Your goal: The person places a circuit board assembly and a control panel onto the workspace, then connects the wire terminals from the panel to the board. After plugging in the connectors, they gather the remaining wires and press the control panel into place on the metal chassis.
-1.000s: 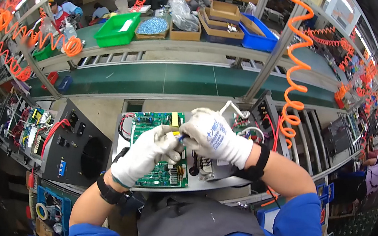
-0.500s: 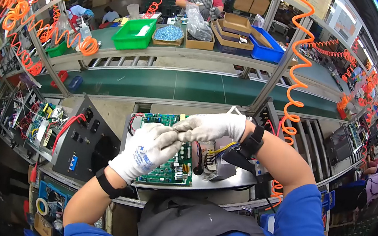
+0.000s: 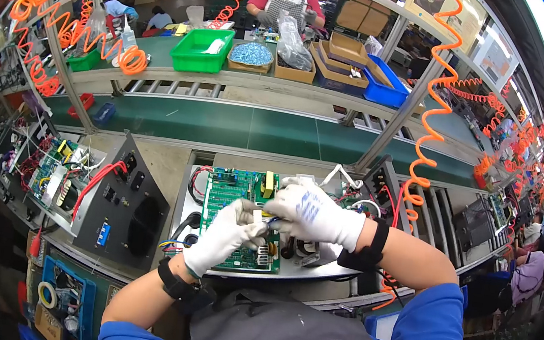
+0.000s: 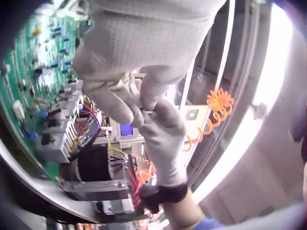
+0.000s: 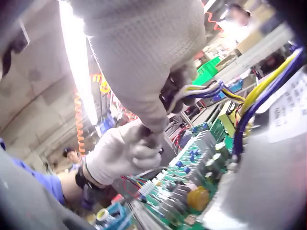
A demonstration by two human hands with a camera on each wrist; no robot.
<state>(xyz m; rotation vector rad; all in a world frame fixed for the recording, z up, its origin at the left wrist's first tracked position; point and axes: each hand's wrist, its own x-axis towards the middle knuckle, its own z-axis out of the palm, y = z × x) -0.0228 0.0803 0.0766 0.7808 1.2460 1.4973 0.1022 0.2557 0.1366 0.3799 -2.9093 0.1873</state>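
Both hands wear white knit gloves and meet over a green circuit board (image 3: 228, 195) in the head view. My right hand (image 3: 321, 215) holds a bundle of yellow, blue and white wires (image 5: 211, 91), which runs into its curled fingers in the right wrist view. My left hand (image 3: 226, 236) pinches at the end of the same bundle, its fingertips right against those of the right hand. The gloves cover the wire ends. A metal-cased part (image 5: 273, 158) stands beside the board, with the wires arching over it.
An open unit with a black panel (image 3: 129, 200) stands on the left, red wires looping over it. Behind lies a green conveyor (image 3: 223, 125). An orange coiled hose (image 3: 426, 148) hangs on the right. Across the line are a green bin (image 3: 201, 52), cartons and another person.
Half a second ago the hands overlapped with flatter fingers and yellow wires showed right of them. Now the fingers are curled again, with wires between them. The head view has shifted.
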